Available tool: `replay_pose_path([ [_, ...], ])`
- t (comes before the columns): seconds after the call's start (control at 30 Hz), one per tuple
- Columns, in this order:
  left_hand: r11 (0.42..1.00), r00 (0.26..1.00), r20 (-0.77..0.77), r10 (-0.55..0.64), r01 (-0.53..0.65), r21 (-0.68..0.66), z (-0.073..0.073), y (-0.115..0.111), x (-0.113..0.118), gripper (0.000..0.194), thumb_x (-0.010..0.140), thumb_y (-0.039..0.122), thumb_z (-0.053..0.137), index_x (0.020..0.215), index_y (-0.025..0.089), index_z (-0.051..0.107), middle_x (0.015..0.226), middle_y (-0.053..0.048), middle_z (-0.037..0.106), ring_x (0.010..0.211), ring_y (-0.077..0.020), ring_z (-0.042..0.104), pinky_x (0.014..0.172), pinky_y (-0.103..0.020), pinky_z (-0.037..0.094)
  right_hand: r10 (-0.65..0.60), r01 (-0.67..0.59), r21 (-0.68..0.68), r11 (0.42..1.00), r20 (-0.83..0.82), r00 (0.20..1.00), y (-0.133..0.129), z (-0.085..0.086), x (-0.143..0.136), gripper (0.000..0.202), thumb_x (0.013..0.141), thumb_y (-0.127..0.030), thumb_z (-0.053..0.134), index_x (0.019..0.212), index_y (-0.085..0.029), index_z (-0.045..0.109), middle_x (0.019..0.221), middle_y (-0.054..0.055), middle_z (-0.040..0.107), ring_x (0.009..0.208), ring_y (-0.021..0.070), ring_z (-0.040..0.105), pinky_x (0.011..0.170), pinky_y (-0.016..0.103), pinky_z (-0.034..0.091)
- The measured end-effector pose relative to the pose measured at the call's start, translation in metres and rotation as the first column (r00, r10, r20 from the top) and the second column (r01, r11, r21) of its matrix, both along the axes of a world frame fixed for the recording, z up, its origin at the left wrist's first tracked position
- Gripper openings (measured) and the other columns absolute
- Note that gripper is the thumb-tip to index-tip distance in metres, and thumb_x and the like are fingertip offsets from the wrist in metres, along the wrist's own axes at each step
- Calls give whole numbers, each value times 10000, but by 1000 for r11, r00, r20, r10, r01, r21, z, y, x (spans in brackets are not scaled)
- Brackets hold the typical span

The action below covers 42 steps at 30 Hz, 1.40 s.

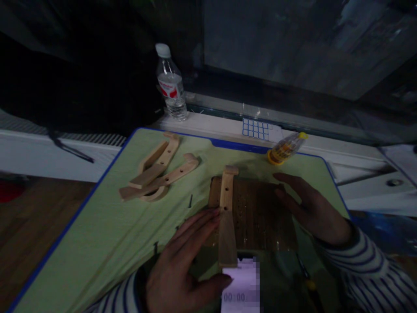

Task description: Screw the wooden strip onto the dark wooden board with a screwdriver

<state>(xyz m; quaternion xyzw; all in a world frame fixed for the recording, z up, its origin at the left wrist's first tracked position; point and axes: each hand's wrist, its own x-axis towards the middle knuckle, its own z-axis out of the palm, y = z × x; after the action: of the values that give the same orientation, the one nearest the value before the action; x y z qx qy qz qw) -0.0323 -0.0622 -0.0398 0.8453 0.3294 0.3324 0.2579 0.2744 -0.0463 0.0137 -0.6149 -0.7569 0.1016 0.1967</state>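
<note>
On the green tabletop (97,226), our loosely spread left hand (177,265) merely fingers the hooked wooden piece (227,234) atop the drilled brown board (260,208), so our empty, half-open right hand (317,215) could knock it askew, or our left sleeve (125,295) scatter nearby screws (190,201).

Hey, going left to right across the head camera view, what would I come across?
Blurred red object → pile of hooked wooden pieces → single hooked wooden piece with two holes → right hand → round fitting on the white front.
</note>
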Motion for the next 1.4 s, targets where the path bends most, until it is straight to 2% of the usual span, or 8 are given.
replay_pose_path([
  [0.27, 999, 996, -85, 39, -38, 10, 9, 3, 4, 764, 724, 386, 695, 1369, 180, 343, 1360, -176, 483, 1246, -321, 474, 966, -545, 483, 29, -29, -6, 1000, 44, 999, -6, -2, -5, 402, 902, -366, 510, 1267, -199, 502, 1208, 124, 621, 1124, 245, 586, 949, 461, 506],
  [0.53, 986, 975, 152, 164, -167, 10, 11, 1, -10, 580, 776, 164, 541, 1342, 193, 416, 1332, -114, 519, 1258, -268, 465, 1051, -460, 410, 49, -53, 46, 998, 77, 996, -10, -3, -2, 411, 889, -376, 522, 1259, -196, 524, 1229, 133, 616, 1148, 260, 574, 962, 473, 499],
  [0.7, 816, 786, 222, 577, -542, -203, 12, 21, -26, 257, 858, 254, 553, 1106, 201, 599, 1091, -56, 664, 1024, -210, 619, 936, -362, 478, 59, -67, 73, 995, 111, 992, -18, 0, -3, 401, 899, -366, 507, 1261, -196, 519, 1242, 135, 606, 1158, 267, 561, 965, 479, 491],
  [0.83, 687, 641, 254, 724, -645, -335, 17, 35, -34, 241, 844, 348, 577, 989, 165, 639, 973, -54, 700, 929, -188, 653, 837, -304, 511, 68, -84, 127, 988, 121, 990, -28, 10, -9, 332, 910, -338, 499, 1211, -206, 543, 1197, 118, 624, 1106, 257, 577, 938, 468, 500],
  [0.93, 699, 678, 195, 709, -636, -328, 24, 33, -40, 258, 820, 363, 593, 962, 156, 654, 962, -57, 700, 848, -168, 653, 758, -267, 518, 64, -93, 217, 972, 136, 989, -40, 19, -15, 237, 910, -349, 497, 1071, -203, 592, 1018, 112, 669, 952, 255, 625, 820, 443, 535],
  [1.07, 722, 740, 33, 672, -644, -254, 32, 18, -55, 257, 823, 372, 571, 914, 154, 671, 821, -36, 697, 703, -144, 619, 655, -240, 500, 150, -176, 183, 967, 146, 978, -59, 26, -27, 157, 911, -323, 500, 976, -218, 597, 877, 73, 672, 782, 212, 649, 666, 356, 540],
  [1.27, 830, 856, -191, 481, -515, -216, 19, -3, -85, 324, 850, 430, 549, 981, 163, 675, 857, -61, 709, 695, -161, 634, 630, -258, 487, 278, -303, 87, 949, 227, 934, -79, 21, -54, 209, 938, -303, 432, 923, -215, 621, 875, 76, 704, 731, 204, 678, 602, 337, 540],
  [1.4, 858, 866, -322, 384, -463, -222, 15, -9, -82, 356, 875, 466, 502, 979, 166, 661, 886, -73, 693, 738, -176, 631, 663, -283, 479, 334, -356, 31, 934, 281, 900, -86, 17, -76, 239, 948, -291, 398, 1007, -227, 620, 914, 57, 727, 744, 203, 698, 637, 364, 564],
])
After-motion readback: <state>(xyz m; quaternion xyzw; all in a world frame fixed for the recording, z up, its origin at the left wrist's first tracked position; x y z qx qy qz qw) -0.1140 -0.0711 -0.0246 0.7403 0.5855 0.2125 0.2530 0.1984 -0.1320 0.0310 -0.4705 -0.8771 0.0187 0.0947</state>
